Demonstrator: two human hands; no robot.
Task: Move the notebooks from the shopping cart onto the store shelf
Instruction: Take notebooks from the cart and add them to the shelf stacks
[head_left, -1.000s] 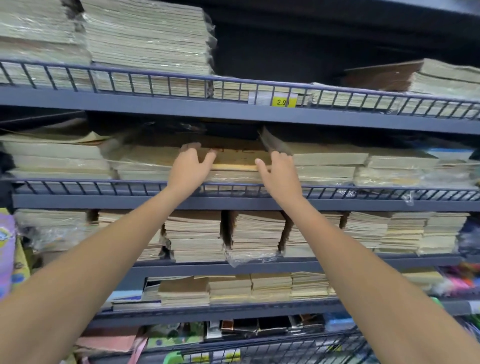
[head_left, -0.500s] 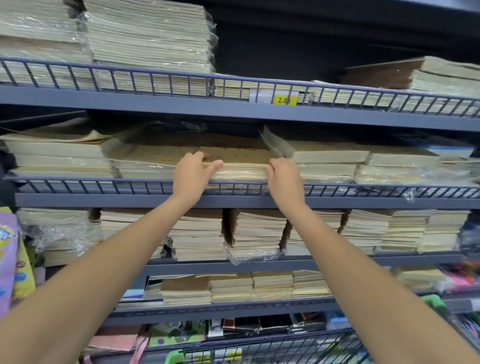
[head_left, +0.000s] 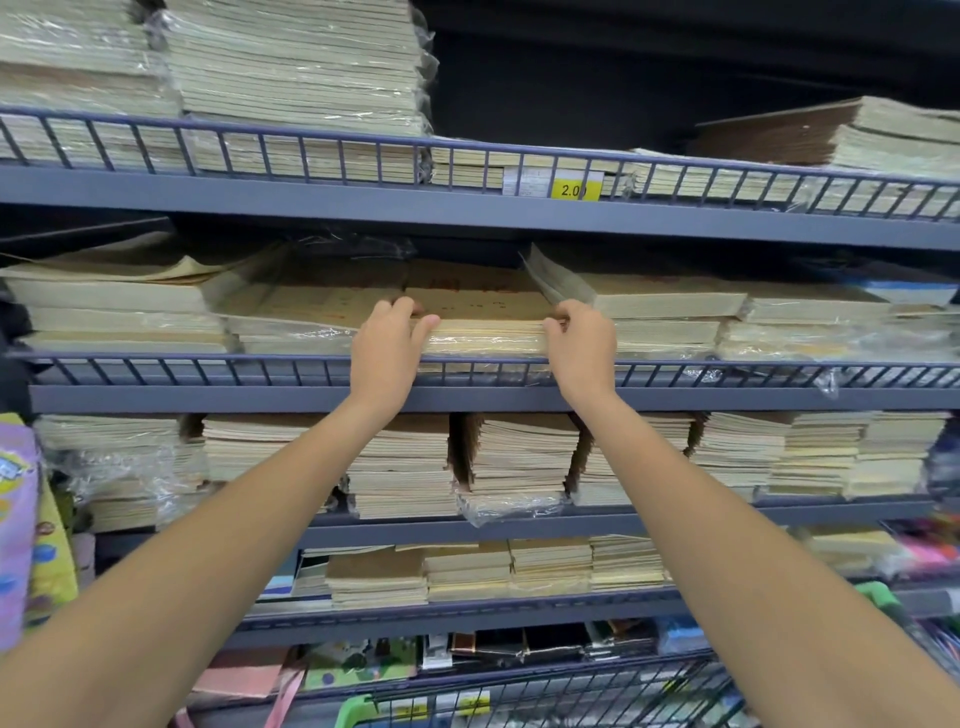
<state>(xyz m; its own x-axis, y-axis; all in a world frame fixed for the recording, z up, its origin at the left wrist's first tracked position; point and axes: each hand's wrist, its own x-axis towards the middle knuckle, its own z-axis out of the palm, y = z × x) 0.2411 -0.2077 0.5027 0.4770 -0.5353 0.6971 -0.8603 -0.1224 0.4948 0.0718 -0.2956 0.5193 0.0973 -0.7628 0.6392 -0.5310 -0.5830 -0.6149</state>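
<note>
Both bare arms reached up to the second tier of a blue-grey metal store shelf, whose front edge carried a low wire rail. Behind that rail, in the middle of the tier, lay a flat stack of brown-covered paper notebooks with cream page edges, its lower part wrapped in clear plastic. The stack sat on the shelf between a plastic-wrapped pile of similar notebooks on its left and a taller cream pile on its right, close against both.

The left hand held the stack's front left corner: its fingers were curled over the top cover and the thumb pressed against the page edges. The right hand held the front right corner, its fingers bent tightly and pinching the top edge. Both wrists crossed in front of the wire rail.

On the tier above, a yellow price tag reading 2.00 hung on the rail, with tall wrapped piles of notebooks to its left. Lower tiers held more cream and tan notebook piles. At the bottom of the view stood the dark wire shopping cart with green plastic corners; what it held could not be made out.
</note>
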